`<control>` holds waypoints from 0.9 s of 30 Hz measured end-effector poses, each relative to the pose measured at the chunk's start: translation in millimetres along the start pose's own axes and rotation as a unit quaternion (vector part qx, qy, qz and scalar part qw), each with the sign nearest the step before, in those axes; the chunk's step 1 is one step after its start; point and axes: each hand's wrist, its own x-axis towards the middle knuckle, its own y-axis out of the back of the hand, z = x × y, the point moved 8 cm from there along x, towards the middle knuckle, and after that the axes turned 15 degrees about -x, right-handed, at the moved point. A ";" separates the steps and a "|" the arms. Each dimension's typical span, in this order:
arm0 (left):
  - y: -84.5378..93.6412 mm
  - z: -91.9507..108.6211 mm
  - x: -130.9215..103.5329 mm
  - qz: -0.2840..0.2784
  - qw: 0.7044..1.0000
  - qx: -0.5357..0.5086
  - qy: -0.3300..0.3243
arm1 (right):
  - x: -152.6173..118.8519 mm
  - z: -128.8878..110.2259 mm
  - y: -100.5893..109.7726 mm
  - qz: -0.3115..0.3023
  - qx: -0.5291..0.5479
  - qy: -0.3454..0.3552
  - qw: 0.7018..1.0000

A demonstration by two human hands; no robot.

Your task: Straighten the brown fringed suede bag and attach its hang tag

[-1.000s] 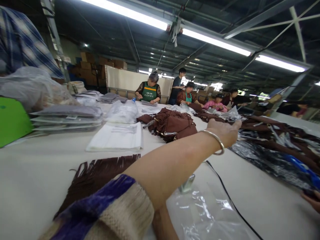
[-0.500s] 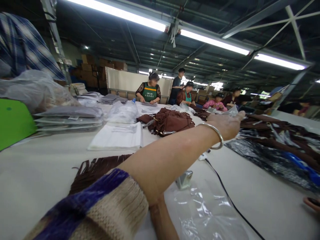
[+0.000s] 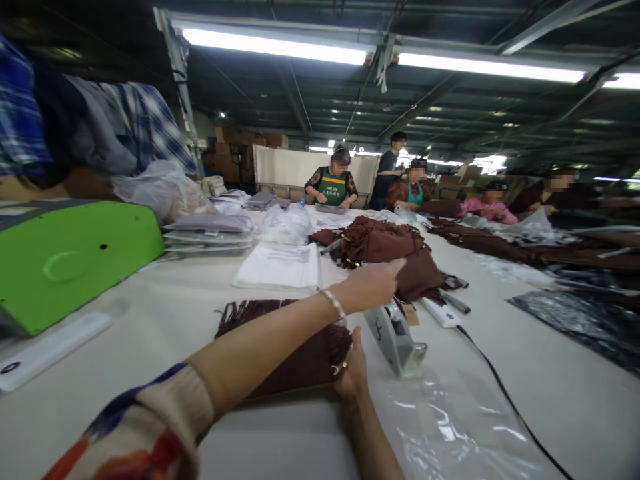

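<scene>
My left hand [image 3: 376,285], a bracelet at its wrist, reaches across and closes on a brown bag [image 3: 419,272] beside the pile of fringed brown bags [image 3: 367,241]. Its fingertips are partly hidden. Below that arm lies a fringed brown bag [image 3: 295,360] with a metal ring at its right end. That end is gripped by my right hand [image 3: 354,367], thumb on top. Just right of it stands a grey tape dispenser [image 3: 397,343]. A small tan tag [image 3: 411,315] hangs under the bag at my left hand.
Clear plastic bags [image 3: 445,427] lie at the front right, near a black cable [image 3: 493,373]. A green machine [image 3: 80,260] stands left. White sheets [image 3: 280,265] and stacked packed items [image 3: 207,233] lie behind. Dark plastic [image 3: 575,320] is at right; co-workers sit across the table.
My left hand has come back from the brown heap at right, now with a brown bag at its fingers. My view has turned left, and my right hand on the fringed bag has come into sight.
</scene>
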 end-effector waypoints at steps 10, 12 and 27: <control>-75.1 -147.2 -196.3 0.033 0.978 0.041 0.204 | 7.0 8.3 1.8 -0.060 -0.037 -0.088 0.994; -85.0 -152.5 -201.9 0.042 0.977 0.050 0.205 | 10.1 9.6 2.6 -0.070 -0.047 -0.109 0.990; -93.9 -156.1 -204.7 0.064 0.976 0.003 0.208 | 23.0 -2.4 12.1 0.007 -0.164 -0.042 0.986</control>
